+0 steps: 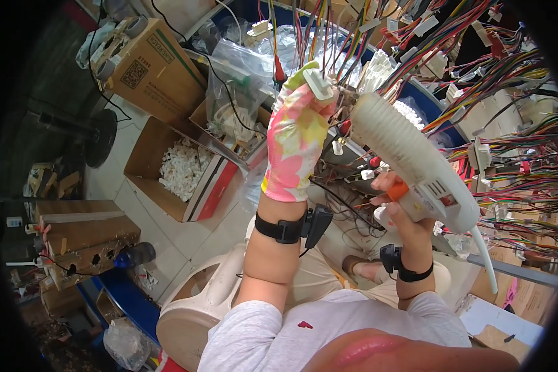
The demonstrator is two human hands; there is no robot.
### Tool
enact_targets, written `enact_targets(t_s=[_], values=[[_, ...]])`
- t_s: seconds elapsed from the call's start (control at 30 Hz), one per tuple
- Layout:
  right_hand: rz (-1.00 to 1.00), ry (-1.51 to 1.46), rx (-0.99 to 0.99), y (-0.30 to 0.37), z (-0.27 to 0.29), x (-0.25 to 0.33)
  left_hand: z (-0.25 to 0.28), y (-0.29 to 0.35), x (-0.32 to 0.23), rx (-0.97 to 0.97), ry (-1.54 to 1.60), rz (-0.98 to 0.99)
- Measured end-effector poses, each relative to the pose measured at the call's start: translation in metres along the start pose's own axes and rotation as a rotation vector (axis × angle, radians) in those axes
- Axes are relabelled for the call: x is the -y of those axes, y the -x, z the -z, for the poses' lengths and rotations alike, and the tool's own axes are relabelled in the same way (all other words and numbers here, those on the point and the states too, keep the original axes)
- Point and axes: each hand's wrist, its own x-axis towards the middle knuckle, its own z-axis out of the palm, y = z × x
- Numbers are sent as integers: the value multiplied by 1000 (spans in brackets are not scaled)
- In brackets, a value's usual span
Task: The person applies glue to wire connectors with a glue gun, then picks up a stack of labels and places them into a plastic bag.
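Observation:
My left hand (294,139), in a pink and yellow flowered glove, is raised and closed on a white plastic connector (318,84) at the end of a bundle of coloured wires. My right hand (398,208) grips the handle of a white glue gun (409,158), a finger on its orange trigger. The gun's ribbed barrel points up and left, its nozzle close to the connector. Black straps with small devices sit on both wrists.
Many coloured wire harnesses (502,93) with white plugs hang at upper right. An open cardboard box (144,164) of white parts, clear bags (235,93) and another carton (149,68) lie at left on the floor. A beige plastic stool (192,304) is below me.

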Motion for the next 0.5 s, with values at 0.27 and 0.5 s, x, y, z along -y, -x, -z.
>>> enact_targets(t_s=[0.27,0.5], values=[[30,4,-27,-1,-8,5,-4,3,1,-48,-136,-94],[23,46,-115,-3,-16,4,-4,4,4,-48,-264,-143]])
